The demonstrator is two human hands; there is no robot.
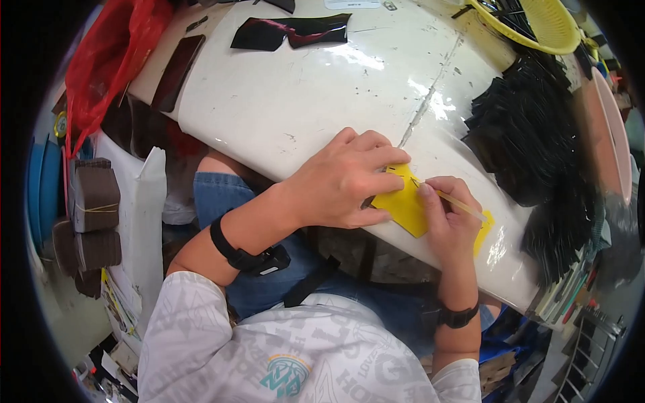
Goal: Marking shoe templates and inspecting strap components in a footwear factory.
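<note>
A bright yellow flat template [404, 208] lies near the table's front edge, small dark marks at its upper part. My left hand [349, 178] presses it down, with fingertips on its upper left part and the thumb at its near edge. A dark sliver of something shows beneath that hand. Between the fingers of my right hand [451, 216] is a thin, pale, translucent pen-like stick [463, 205]. Its tip points at the template's upper part, close to my left fingers. My right hand covers the template's middle; its right end shows beyond.
Glossy black cut pieces [517, 127] are heaped along the table's right side, under a yellow basket [568, 37]. A notched black piece [292, 32] lies at the far side of the white table [269, 101]. A red plastic bag [111, 54] hangs at left, above banded brown stacks [97, 198].
</note>
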